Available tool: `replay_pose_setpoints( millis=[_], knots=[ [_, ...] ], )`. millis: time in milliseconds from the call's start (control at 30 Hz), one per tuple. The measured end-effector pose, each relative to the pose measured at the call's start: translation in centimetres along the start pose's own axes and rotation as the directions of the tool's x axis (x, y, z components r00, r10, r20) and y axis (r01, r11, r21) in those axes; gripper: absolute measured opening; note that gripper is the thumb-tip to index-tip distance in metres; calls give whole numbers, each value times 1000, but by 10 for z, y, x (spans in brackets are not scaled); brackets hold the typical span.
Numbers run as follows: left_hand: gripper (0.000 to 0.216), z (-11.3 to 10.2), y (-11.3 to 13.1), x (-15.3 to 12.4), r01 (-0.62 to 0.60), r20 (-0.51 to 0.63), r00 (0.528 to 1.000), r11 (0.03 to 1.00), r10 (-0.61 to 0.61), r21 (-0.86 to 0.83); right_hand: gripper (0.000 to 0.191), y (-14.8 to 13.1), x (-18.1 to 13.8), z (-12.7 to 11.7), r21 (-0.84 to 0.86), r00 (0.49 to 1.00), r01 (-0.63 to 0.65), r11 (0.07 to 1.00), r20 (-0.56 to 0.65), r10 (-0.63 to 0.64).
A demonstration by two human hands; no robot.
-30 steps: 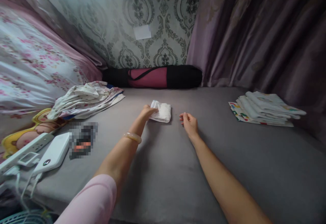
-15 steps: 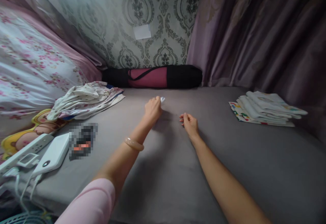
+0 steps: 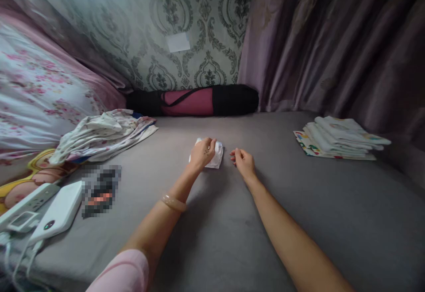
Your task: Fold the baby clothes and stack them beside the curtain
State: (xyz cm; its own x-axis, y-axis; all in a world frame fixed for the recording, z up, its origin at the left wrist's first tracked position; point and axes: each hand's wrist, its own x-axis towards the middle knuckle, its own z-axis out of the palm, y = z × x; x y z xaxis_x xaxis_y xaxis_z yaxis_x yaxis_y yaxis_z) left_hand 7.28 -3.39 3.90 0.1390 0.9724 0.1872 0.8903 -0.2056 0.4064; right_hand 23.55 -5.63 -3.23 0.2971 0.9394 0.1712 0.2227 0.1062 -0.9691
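My left hand (image 3: pixel 203 152) is closed on a small folded white cloth (image 3: pixel 216 155) that lies on the grey bed surface (image 3: pixel 232 221) in the middle of the view. A pale bangle (image 3: pixel 173 203) sits on that wrist. My right hand (image 3: pixel 244 163) rests on the surface just right of the cloth, fingers loosely curled, holding nothing and not touching the cloth.
A stack of folded cloths (image 3: pixel 338 136) lies at the right by the purple curtain. A crumpled heap of patterned cloths (image 3: pixel 102 135) lies at the left next to a floral pillow. A black and pink roll (image 3: pixel 195 101) lines the wall. A white power bank (image 3: pixel 56 214) and power strip (image 3: pixel 23 201) sit front left.
My left hand lifted the white cloth off the surface, then brought it back down a little nearer to me, more tightly folded. The right hand stayed almost still.
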Motion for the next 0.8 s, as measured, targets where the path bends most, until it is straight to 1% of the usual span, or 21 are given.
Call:
replay_pose_setpoints(
  millis=[33, 100, 167, 200, 233, 300, 400, 567, 633, 667, 733, 800],
  knots=[
    [37, 1, -3, 3, -40, -16, 999, 998, 41, 37, 42, 0, 0, 0, -4, 1000, 3, 1000, -3, -3],
    [34, 5, -7, 6, -181, -4, 983, 976, 182, 119, 41, 1, 0, 0, -11, 1000, 8, 1000, -7, -8],
    [37, 15, -9, 6, -328, 47, 945, 927, 325, 182, 41, 2, 1, 0, -14, 1000, 8, 1000, -7, -8],
    [40, 21, -8, 5, -376, 78, 927, 903, 368, 208, 41, 2, 1, 0, -14, 1000, 8, 1000, -6, -8],
    [45, 27, -7, 5, -398, 115, 917, 888, 381, 230, 41, 3, 2, 1, -14, 1000, 9, 1000, -5, -9],
    [53, 38, -3, 3, -381, 203, 920, 889, 336, 253, 41, 5, 3, 1, -15, 1000, 8, 1000, -4, -8],
    [54, 44, 4, 3, -337, 302, 919, 904, 254, 263, 42, 6, 3, 0, -14, 1000, 3, 1000, 1, -3],
    [53, 38, 6, 6, -320, 336, 913, 919, 234, 230, 43, 3, 1, -1, 3, 1000, -23, 1000, 11, 23],
    [51, 37, 4, 8, -328, 332, 909, 925, 252, 193, 42, 1, 1, -1, 10, 999, -30, 999, 13, 30],
    [50, 36, 3, 8, -345, 316, 906, 923, 281, 171, 42, 1, 1, -1, 16, 999, -33, 999, 11, 33],
    [48, 34, -2, 9, -402, 248, 898, 906, 362, 134, 41, 1, 2, 0, 29, 999, -35, 999, 3, 35],
    [47, 30, -7, 9, -418, 160, 903, 899, 398, 129, 41, 2, 2, 0, 36, 1000, -31, 999, 0, 31]
  ],
)
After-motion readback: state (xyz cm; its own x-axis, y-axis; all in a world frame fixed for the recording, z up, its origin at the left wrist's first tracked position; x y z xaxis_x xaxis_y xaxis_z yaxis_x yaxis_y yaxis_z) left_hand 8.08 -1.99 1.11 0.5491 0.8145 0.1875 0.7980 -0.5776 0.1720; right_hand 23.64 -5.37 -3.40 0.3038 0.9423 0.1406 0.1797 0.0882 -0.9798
